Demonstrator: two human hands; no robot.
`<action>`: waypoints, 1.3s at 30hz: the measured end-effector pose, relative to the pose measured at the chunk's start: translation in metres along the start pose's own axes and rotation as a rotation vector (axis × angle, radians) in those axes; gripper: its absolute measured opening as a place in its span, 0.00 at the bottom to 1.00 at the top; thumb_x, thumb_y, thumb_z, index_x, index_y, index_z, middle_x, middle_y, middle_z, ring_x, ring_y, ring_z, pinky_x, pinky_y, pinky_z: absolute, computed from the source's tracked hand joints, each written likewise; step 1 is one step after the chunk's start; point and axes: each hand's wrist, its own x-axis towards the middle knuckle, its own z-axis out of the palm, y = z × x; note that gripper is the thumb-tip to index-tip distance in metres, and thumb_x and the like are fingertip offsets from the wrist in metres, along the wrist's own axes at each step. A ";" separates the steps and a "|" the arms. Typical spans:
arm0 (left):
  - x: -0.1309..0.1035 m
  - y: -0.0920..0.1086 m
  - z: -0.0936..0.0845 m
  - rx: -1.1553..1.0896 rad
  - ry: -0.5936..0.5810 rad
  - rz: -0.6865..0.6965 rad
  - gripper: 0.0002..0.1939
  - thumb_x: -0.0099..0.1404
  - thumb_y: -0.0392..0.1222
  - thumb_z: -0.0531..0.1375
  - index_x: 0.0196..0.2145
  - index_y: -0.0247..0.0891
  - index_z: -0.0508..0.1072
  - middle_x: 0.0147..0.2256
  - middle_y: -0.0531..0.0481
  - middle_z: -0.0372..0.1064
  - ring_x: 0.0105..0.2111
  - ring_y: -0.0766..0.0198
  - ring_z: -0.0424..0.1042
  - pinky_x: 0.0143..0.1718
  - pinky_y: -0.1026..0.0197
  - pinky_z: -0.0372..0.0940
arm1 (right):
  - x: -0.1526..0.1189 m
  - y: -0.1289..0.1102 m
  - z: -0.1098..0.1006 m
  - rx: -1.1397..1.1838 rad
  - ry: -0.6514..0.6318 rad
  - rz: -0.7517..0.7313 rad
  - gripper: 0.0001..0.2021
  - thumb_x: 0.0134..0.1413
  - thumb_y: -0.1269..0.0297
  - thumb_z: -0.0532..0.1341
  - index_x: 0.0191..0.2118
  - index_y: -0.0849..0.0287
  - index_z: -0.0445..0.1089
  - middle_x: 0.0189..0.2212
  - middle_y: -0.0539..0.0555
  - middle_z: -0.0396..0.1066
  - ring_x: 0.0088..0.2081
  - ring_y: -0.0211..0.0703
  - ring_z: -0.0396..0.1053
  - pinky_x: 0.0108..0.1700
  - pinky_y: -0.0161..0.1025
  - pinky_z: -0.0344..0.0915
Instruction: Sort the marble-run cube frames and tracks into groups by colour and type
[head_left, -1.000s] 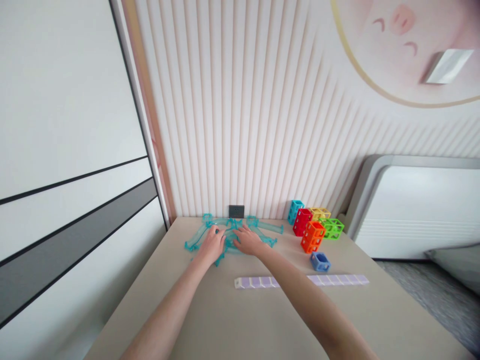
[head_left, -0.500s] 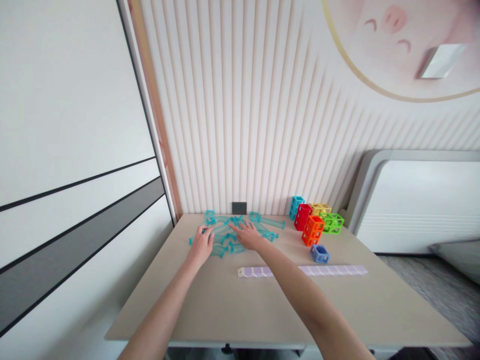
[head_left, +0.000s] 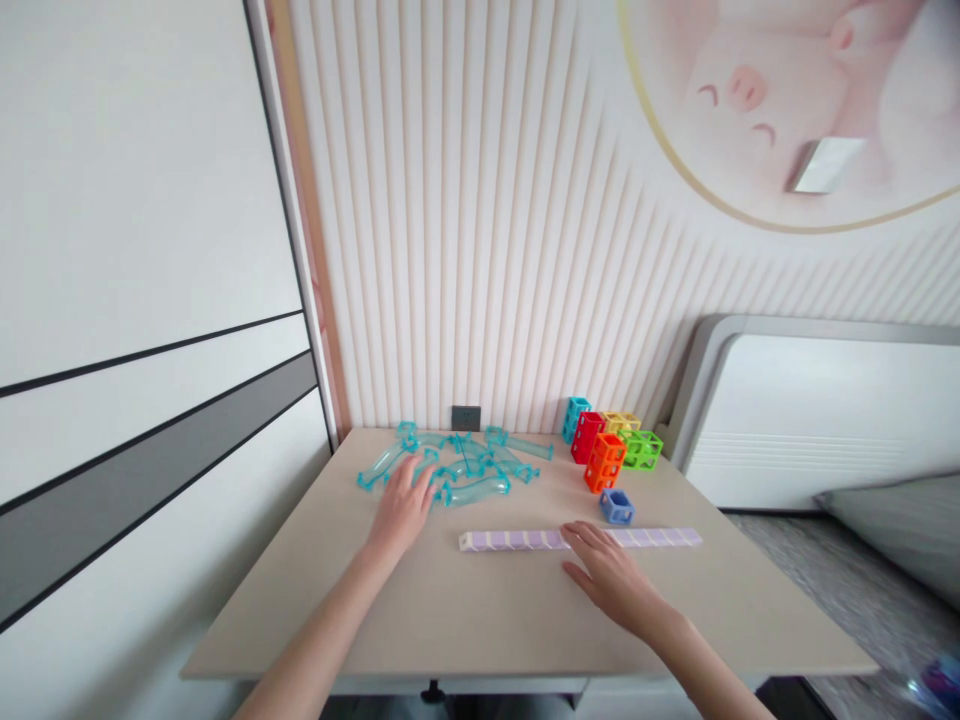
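Several clear teal plastic track pieces [head_left: 477, 489] lie loosely spread over the back left of the table. My left hand [head_left: 405, 503] is over the near edge of these pieces, its fingers apart, and no piece shows in its grasp. Across the middle of the table lies a long strip of purple segments [head_left: 510, 540]. My right hand [head_left: 607, 575] is flat with fingers stretched out, its fingertips over the strip's middle and covering part of it. I cannot tell whether the fingertips press on it. A small blue block frame [head_left: 616, 507] sits just beyond the right hand.
Stacked hollow blocks stand at the back right: teal [head_left: 577, 419], red [head_left: 587, 438], orange [head_left: 604, 463], yellow [head_left: 621, 422] and green [head_left: 640, 451]. A black socket [head_left: 466, 418] is on the ribbed wall. A white cabinet [head_left: 150, 200] borders the left; a bed headboard [head_left: 817, 400] stands right.
My right hand has moved from the teal pieces toward me and right, onto the purple strip. My left hand stays near the teal pieces, with its fingers more spread. The view has shifted slightly.
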 end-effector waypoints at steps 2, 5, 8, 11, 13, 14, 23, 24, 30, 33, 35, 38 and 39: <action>-0.008 0.037 -0.001 -0.066 -0.150 0.203 0.15 0.73 0.43 0.53 0.53 0.43 0.72 0.53 0.42 0.69 0.56 0.50 0.68 0.60 0.47 0.63 | -0.005 0.005 0.006 -0.076 0.011 0.029 0.18 0.61 0.68 0.60 0.56 0.57 0.72 0.55 0.65 0.72 0.57 0.60 0.70 0.57 0.57 0.69; -0.023 0.082 0.004 -0.105 -0.348 0.330 0.16 0.70 0.46 0.58 0.53 0.43 0.72 0.50 0.43 0.72 0.52 0.49 0.70 0.57 0.48 0.65 | 0.000 -0.003 0.011 -0.122 0.000 0.048 0.14 0.61 0.72 0.59 0.52 0.58 0.73 0.49 0.63 0.75 0.50 0.58 0.74 0.53 0.54 0.72; -0.032 0.099 0.011 -0.063 -0.440 0.295 0.10 0.69 0.45 0.60 0.46 0.42 0.75 0.44 0.43 0.74 0.47 0.50 0.73 0.52 0.49 0.67 | 0.006 -0.018 0.007 -0.113 -0.018 -0.001 0.09 0.64 0.72 0.58 0.46 0.57 0.73 0.43 0.60 0.75 0.44 0.54 0.75 0.48 0.51 0.72; -0.032 0.092 0.010 -0.045 -0.442 0.259 0.08 0.72 0.42 0.56 0.40 0.42 0.75 0.39 0.45 0.75 0.42 0.52 0.75 0.45 0.53 0.69 | 0.008 -0.033 -0.005 -0.124 0.027 -0.064 0.08 0.67 0.70 0.55 0.45 0.57 0.70 0.41 0.59 0.75 0.41 0.53 0.74 0.45 0.49 0.70; -0.027 0.080 0.001 -0.045 -0.423 0.251 0.09 0.74 0.42 0.53 0.42 0.42 0.74 0.40 0.46 0.75 0.41 0.53 0.75 0.44 0.54 0.69 | 0.012 -0.043 -0.016 -0.138 0.071 -0.083 0.09 0.70 0.69 0.52 0.48 0.57 0.68 0.41 0.59 0.75 0.39 0.53 0.74 0.41 0.47 0.68; -0.023 0.074 -0.005 -0.048 -0.409 0.254 0.10 0.74 0.43 0.52 0.44 0.42 0.73 0.41 0.45 0.75 0.42 0.53 0.75 0.45 0.53 0.68 | 0.016 -0.048 -0.023 -0.145 0.092 -0.091 0.10 0.71 0.67 0.51 0.49 0.58 0.68 0.41 0.59 0.75 0.38 0.53 0.74 0.40 0.47 0.67; 0.028 0.016 -0.056 -0.103 -0.031 0.313 0.17 0.76 0.50 0.48 0.47 0.41 0.73 0.39 0.45 0.77 0.40 0.57 0.78 0.41 0.59 0.70 | 0.114 -0.086 -0.102 -0.188 0.070 -0.253 0.12 0.73 0.63 0.50 0.45 0.57 0.71 0.33 0.57 0.74 0.32 0.47 0.71 0.33 0.39 0.57; 0.032 0.010 -0.059 -0.100 0.011 0.301 0.17 0.75 0.49 0.48 0.45 0.41 0.74 0.39 0.46 0.78 0.39 0.58 0.78 0.39 0.60 0.70 | 0.127 -0.089 -0.109 -0.169 0.047 -0.259 0.12 0.72 0.63 0.50 0.44 0.56 0.71 0.34 0.57 0.75 0.31 0.46 0.71 0.32 0.39 0.56; 0.064 -0.008 -0.084 -0.160 0.184 0.299 0.18 0.73 0.47 0.49 0.33 0.40 0.75 0.25 0.50 0.74 0.25 0.64 0.73 0.29 0.63 0.66 | 0.182 -0.092 -0.130 0.069 -0.087 -0.299 0.16 0.73 0.59 0.47 0.38 0.53 0.70 0.29 0.52 0.74 0.30 0.44 0.71 0.31 0.37 0.55; 0.086 -0.003 -0.096 -0.270 0.366 0.280 0.21 0.73 0.48 0.48 0.29 0.39 0.74 0.21 0.52 0.69 0.20 0.65 0.68 0.26 0.64 0.62 | 0.193 -0.094 -0.128 0.322 -0.146 -0.270 0.19 0.74 0.55 0.45 0.33 0.54 0.65 0.24 0.49 0.69 0.27 0.41 0.68 0.30 0.36 0.57; 0.101 0.005 -0.097 -0.347 0.497 0.175 0.24 0.74 0.51 0.47 0.27 0.38 0.73 0.20 0.52 0.68 0.20 0.66 0.67 0.25 0.64 0.60 | 0.197 -0.098 -0.125 0.512 -0.137 -0.217 0.22 0.73 0.51 0.44 0.30 0.54 0.62 0.24 0.48 0.67 0.26 0.39 0.67 0.30 0.34 0.59; 0.118 0.022 -0.085 -0.503 0.639 -0.041 0.27 0.74 0.55 0.45 0.26 0.38 0.72 0.21 0.52 0.68 0.21 0.65 0.66 0.24 0.64 0.59 | 0.197 -0.103 -0.122 0.727 -0.112 -0.104 0.24 0.72 0.46 0.45 0.30 0.55 0.62 0.23 0.47 0.65 0.24 0.36 0.65 0.26 0.32 0.60; 0.122 0.028 -0.080 -0.564 0.669 -0.098 0.28 0.74 0.56 0.46 0.26 0.38 0.72 0.20 0.52 0.67 0.21 0.65 0.65 0.23 0.64 0.59 | 0.197 -0.105 -0.121 0.782 -0.126 -0.066 0.24 0.72 0.45 0.45 0.31 0.55 0.62 0.22 0.46 0.64 0.22 0.35 0.64 0.24 0.31 0.60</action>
